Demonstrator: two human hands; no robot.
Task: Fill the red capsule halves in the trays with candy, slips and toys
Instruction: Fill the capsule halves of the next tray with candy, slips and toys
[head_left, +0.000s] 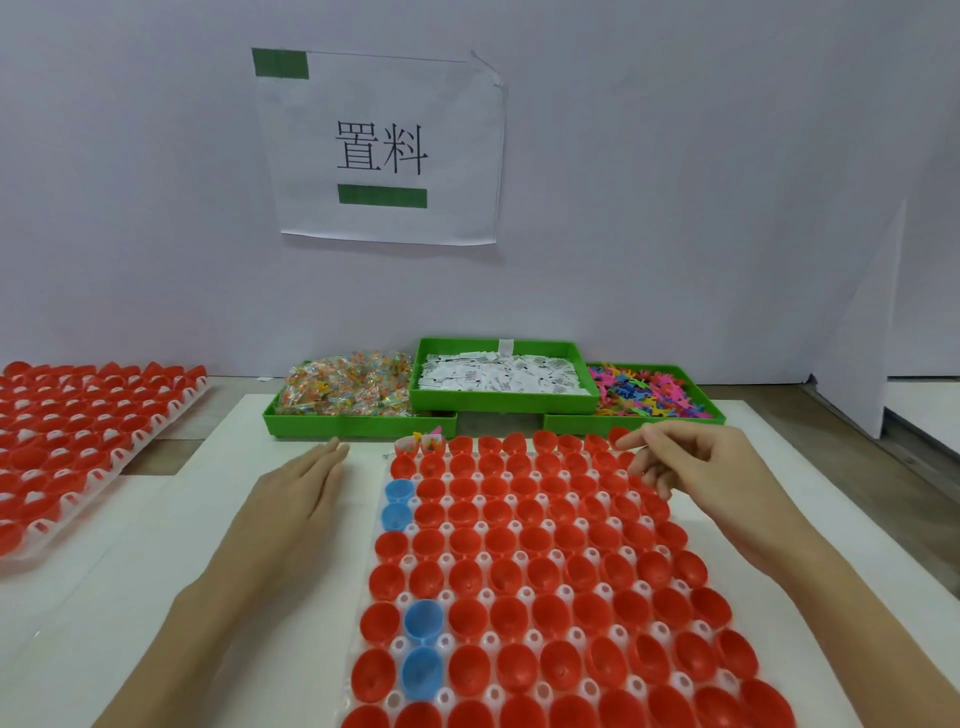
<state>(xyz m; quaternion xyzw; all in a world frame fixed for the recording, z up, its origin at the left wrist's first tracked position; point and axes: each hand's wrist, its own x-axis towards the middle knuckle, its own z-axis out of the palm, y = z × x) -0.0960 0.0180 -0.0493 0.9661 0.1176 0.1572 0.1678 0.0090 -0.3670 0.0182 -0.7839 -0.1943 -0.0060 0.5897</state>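
a packing workstation: green bins (358, 423) of sorted parts, capsule trays (488, 691), a printed station sign (382, 148) (chinese characters) taped up.

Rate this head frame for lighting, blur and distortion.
Head view: lighting soft and even, faint shadows, no harsh glare; right hand slightly soft, perhaps motion blur; left hand sharper; wide-angle lens stretches the capsule tray near the bottom edge; wall sign legible.

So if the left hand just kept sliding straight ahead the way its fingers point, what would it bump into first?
Probably the green tray of wrapped candy. The left hand lies flat, fingers aimed away and slightly right, with only bare white board between. Depth is hard to judge here.
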